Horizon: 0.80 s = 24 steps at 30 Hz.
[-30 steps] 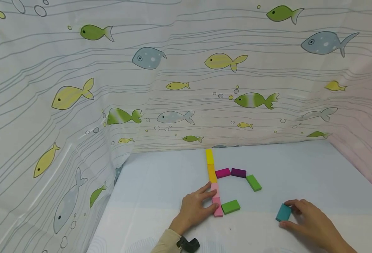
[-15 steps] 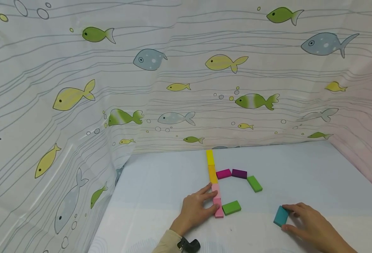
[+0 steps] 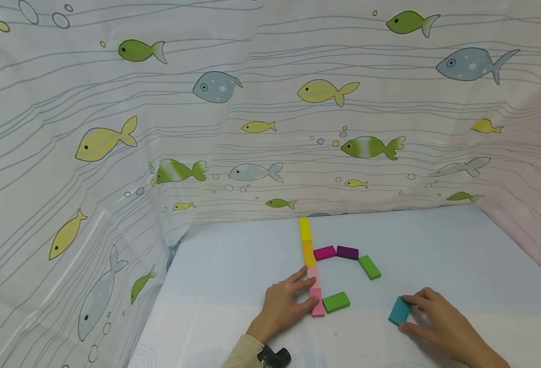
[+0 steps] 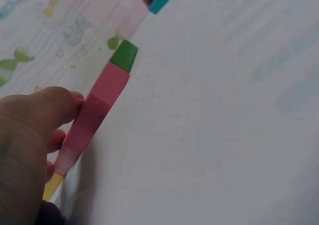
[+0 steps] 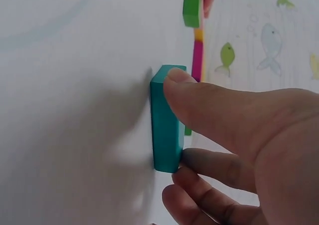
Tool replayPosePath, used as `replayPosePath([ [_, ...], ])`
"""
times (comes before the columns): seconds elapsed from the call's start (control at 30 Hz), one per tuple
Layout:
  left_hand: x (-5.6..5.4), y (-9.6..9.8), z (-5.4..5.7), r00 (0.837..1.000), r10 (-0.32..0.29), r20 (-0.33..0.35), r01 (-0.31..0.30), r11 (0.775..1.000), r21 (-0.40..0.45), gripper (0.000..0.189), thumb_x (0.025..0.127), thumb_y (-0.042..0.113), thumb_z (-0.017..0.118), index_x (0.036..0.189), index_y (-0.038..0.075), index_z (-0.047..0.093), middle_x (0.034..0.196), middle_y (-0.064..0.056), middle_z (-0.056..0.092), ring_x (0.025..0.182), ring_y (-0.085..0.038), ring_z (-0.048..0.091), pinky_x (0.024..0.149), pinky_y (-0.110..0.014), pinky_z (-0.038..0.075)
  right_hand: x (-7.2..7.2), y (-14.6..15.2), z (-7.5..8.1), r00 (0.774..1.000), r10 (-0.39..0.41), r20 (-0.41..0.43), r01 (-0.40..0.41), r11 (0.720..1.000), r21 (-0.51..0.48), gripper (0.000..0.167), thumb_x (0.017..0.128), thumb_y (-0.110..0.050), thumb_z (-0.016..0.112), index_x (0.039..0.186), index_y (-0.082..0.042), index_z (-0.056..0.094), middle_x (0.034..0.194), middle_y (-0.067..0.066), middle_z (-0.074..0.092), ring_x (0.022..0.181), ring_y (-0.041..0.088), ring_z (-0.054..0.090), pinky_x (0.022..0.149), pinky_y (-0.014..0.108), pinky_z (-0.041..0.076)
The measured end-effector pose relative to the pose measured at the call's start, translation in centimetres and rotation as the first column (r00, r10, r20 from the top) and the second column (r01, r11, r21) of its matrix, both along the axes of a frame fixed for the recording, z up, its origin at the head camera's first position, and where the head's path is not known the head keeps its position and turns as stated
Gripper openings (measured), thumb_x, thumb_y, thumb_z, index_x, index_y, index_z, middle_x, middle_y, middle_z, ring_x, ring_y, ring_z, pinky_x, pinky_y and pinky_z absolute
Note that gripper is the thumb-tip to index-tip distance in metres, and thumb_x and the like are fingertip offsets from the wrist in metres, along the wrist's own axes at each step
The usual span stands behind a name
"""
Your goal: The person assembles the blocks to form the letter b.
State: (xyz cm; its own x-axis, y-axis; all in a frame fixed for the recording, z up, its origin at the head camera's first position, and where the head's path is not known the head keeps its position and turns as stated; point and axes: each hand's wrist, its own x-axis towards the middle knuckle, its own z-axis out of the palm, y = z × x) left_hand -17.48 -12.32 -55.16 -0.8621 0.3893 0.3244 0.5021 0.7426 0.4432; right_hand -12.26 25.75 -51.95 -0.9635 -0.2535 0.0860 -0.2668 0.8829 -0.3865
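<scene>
Between thumb and fingertips my right hand (image 3: 441,324) pinches a teal block (image 3: 399,311), tilted, at the right front of the table. In the right wrist view the thumb lies across one end of the teal block (image 5: 167,120). My left hand (image 3: 282,309) rests its fingertips and thumb along two pink blocks (image 3: 318,306), which continue a line of two yellow blocks (image 3: 306,230) toward me. One green block (image 3: 337,302) lies against the lower pink one. A magenta block (image 3: 324,253), a purple block (image 3: 347,252) and another green block (image 3: 369,267) curve rightward from the yellow ones.
The blocks lie on a pale table (image 3: 233,255). Behind it and at both sides hang sheets (image 3: 270,148) printed with fish. A dark strap device (image 3: 275,356) sits on the left wrist, by a beige sleeve (image 3: 243,352).
My right hand has moved a little to the left with the teal block, nearer the green blocks. The left hand keeps its place on the pink blocks.
</scene>
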Motion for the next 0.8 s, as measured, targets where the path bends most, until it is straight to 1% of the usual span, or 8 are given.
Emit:
replayPosePath([
  [0.17, 0.1, 0.0, 0.2, 1.000, -0.004, 0.003, 0.004, 1.000, 0.003, 0.047, 0.096, 0.047, 0.075, 0.139, 0.028, 0.072, 0.154, 0.002, 0.061, 0.129, -0.025, 0.069, 0.083, -0.031, 0.060, -0.1, -1.3, -0.1, 0.999, 0.010, -0.048, -0.010, 1.000, -0.016, 0.065, 0.075, -0.056, 0.091, 0.122, -0.014, 0.077, 0.106, -0.008, 0.063, 0.086, 0.003, 0.059, 0.068, 0.024, 0.052],
  [0.23, 0.1, 0.0, 0.3, 1.000, -0.005, 0.004, 0.005, 1.000, 0.004, 0.047, 0.096, 0.048, 0.075, 0.139, 0.028, 0.072, 0.154, 0.002, 0.061, 0.130, -0.025, 0.069, 0.084, -0.030, 0.060, -0.3, -1.8, 0.1, 0.999, 0.010, -0.044, -0.010, 1.000, -0.003, 0.064, 0.074, -0.055, 0.091, 0.123, -0.016, 0.077, 0.104, -0.009, 0.062, 0.086, 0.003, 0.059, 0.068, 0.023, 0.052],
  [0.4, 0.0, 0.0, 0.1, 1.000, -0.009, -0.008, 0.009, 1.000, 0.006, 0.048, 0.095, 0.046, 0.076, 0.138, 0.026, 0.073, 0.153, 0.001, 0.062, 0.127, -0.025, 0.071, 0.080, -0.027, 0.059, -0.7, -3.0, 0.6, 0.999, 0.014, -0.029, -0.014, 1.000, 0.013, 0.060, 0.075, -0.051, 0.092, 0.122, -0.018, 0.076, 0.100, -0.010, 0.061, 0.087, 0.004, 0.059, 0.068, 0.023, 0.051],
  [0.6, -0.2, -0.2, 0.0, 1.000, -0.009, -0.017, 0.010, 1.000, 0.015, 0.048, 0.094, 0.046, 0.077, 0.137, 0.026, 0.073, 0.152, 0.000, 0.063, 0.123, -0.027, 0.073, 0.075, -0.025, 0.057, -1.4, -4.3, 0.7, 0.997, 0.032, -0.064, -0.032, 0.999, -0.007, 0.056, 0.073, -0.047, 0.094, 0.118, -0.017, 0.077, 0.095, -0.009, 0.060, 0.085, 0.006, 0.060, 0.066, 0.022, 0.049],
  [0.8, -0.2, -0.2, 0.0, 1.000, -0.011, -0.020, 0.011, 1.000, 0.017, 0.048, 0.094, 0.046, 0.077, 0.137, 0.026, 0.073, 0.153, 0.001, 0.062, 0.124, -0.027, 0.072, 0.077, -0.029, 0.058, -2.3, -5.5, 0.5, 0.997, 0.026, -0.068, -0.028, 0.999, -0.018, 0.055, 0.073, -0.043, 0.096, 0.116, -0.014, 0.078, 0.091, -0.008, 0.060, 0.083, 0.007, 0.059, 0.063, 0.021, 0.047],
])
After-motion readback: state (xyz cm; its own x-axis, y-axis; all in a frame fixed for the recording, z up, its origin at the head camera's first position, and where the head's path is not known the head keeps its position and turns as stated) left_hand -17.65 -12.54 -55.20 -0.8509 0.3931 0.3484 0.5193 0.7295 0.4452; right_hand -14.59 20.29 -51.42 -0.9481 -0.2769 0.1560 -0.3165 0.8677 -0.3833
